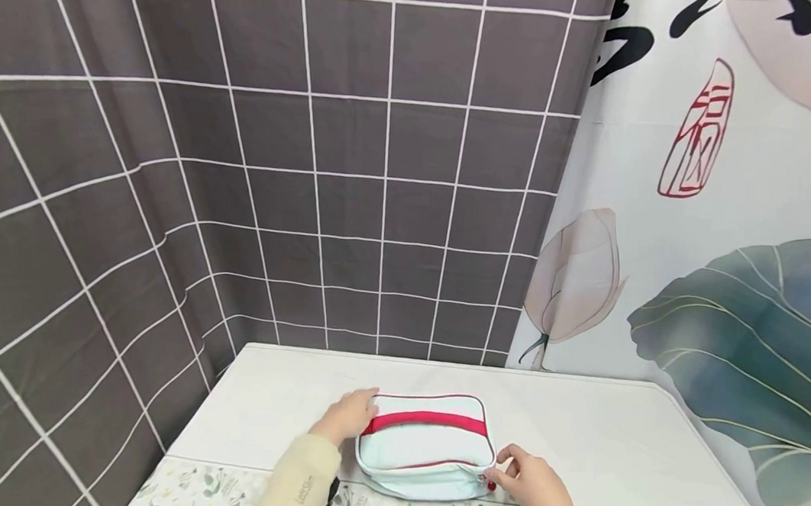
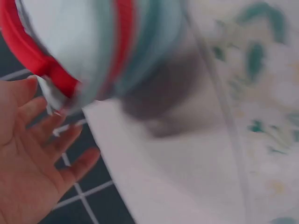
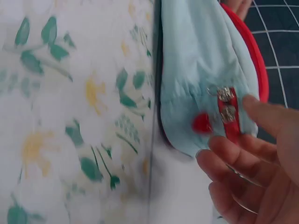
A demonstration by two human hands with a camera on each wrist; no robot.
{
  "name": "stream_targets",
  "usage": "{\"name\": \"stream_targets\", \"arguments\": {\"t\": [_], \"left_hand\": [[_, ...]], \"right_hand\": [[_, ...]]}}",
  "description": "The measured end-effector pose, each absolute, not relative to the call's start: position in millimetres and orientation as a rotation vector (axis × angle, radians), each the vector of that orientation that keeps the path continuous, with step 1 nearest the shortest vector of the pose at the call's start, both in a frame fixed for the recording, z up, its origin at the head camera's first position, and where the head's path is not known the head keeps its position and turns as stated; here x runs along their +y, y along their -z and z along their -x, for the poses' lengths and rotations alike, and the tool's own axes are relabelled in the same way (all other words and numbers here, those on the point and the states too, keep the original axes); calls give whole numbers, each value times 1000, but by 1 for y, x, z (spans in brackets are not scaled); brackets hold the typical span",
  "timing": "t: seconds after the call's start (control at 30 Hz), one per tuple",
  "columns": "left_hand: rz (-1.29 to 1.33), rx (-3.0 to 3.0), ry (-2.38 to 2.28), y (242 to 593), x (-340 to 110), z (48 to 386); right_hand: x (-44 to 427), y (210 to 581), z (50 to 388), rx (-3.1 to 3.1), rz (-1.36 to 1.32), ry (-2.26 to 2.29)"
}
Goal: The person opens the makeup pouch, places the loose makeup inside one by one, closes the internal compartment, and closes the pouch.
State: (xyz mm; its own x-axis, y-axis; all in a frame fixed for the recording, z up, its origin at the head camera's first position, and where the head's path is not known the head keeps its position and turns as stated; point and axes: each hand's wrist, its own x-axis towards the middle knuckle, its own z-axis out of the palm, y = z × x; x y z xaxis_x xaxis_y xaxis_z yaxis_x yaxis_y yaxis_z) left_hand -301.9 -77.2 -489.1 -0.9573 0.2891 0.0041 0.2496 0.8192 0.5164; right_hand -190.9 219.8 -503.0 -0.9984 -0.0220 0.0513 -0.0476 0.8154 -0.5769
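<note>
A pale blue pouch [image 1: 425, 444] with red piping and a red handle strap [image 1: 428, 418] is at the front middle of the white table. My left hand [image 1: 353, 415] is at its left end, fingertips by the strap's end; in the left wrist view that hand [image 2: 35, 149] has its fingers spread, and the pouch [image 2: 88, 37] is blurred. At the right front corner is my right hand [image 1: 531, 483]. The right wrist view shows its thumb and fingers apart beside two metal zipper sliders [image 3: 227, 105] on a red strip. A small red charm [image 3: 202, 123] hangs there.
A floral cloth [image 1: 204, 489] covers the table's front part; the white tabletop [image 1: 295, 377] extends behind and to both sides. A dark grid-patterned curtain [image 1: 347, 195] hangs behind and at the left. A white printed curtain [image 1: 585, 274] hangs on the right.
</note>
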Motion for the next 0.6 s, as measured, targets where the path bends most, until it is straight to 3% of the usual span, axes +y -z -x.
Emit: {"name": "stream_targets", "arguments": {"t": [0.17, 0.4, 0.6], "left_hand": [[-406, 2851, -903, 500, -83, 300], [-426, 2763, -856, 482, -73, 285], [-553, 2331, -852, 466, -40, 262]], "right_hand": [[222, 506, 198, -2866, 37, -1131], [229, 507, 229, -2701, 333, -1421], [231, 502, 234, -2723, 193, -1711]]}}
